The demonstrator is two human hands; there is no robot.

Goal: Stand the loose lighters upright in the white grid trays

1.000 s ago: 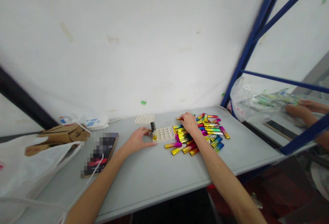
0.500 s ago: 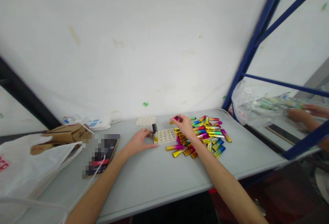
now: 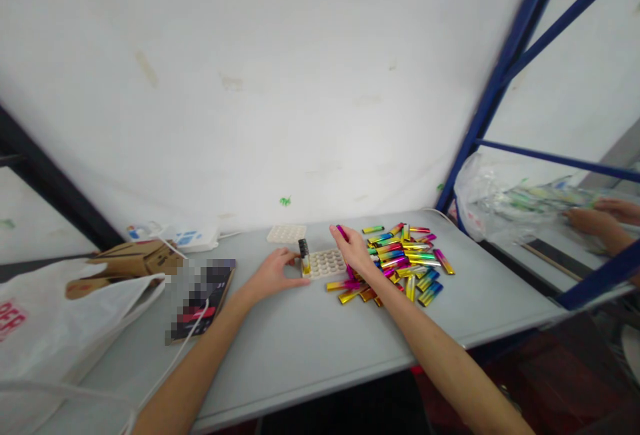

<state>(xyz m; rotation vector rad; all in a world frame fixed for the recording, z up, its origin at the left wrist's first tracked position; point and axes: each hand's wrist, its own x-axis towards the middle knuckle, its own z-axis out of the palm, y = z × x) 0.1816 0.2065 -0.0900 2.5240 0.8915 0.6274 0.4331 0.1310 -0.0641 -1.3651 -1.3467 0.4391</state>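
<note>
My left hand (image 3: 276, 271) grips the left end of a pale tray with round holes (image 3: 327, 264), thumb at the near corner and fingers at the far one. At that end of the tray a short row of slim tubes with black tops and gold lower parts (image 3: 305, 258) stands upright. My right hand (image 3: 354, 248) is closed, pinching a shiny purple tube (image 3: 342, 232) above the tray's right end. Beside it lies a loose pile of shiny, slim, gradient-coloured tubes (image 3: 407, 263), partly hidden by my right wrist.
A second pale tray (image 3: 287, 234) lies by the wall. Leftward are a dark box (image 3: 213, 295), a cardboard box (image 3: 135, 257), a white plastic bag (image 3: 75, 328) and a cable. Beyond the blue frame (image 3: 493, 95), another person's hands (image 3: 593, 222) are beside a clear plastic bag (image 3: 480, 195).
My right hand has turned, so the tube in it now points up with its purple end showing. My left hand stays on the tray. The view has shifted slightly.
</note>
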